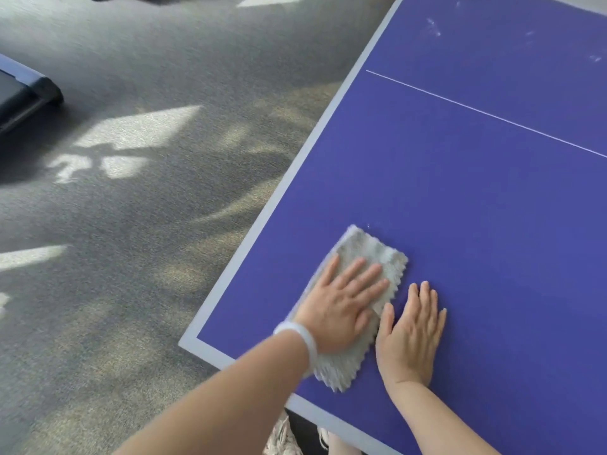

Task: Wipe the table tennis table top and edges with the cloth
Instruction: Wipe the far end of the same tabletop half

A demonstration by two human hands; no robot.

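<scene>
Pressing the grey microfibre cloth (368, 247) flat onto the bench (476, 208) with our left hand (341, 303): fingers straight and spread, gripping nothing. Our right hand (410, 336) lies flat on bare blue just right of the cloth, also holding nothing. The cloth sits by the near-left corner, long axis running away from us, roughly along the pale side border (262, 224). Its pile is fluffy, its hem zigzag-cut. Whitish smudges (433, 27) lie well ahead and to the right, so we judge the stroke should go forward.
</scene>
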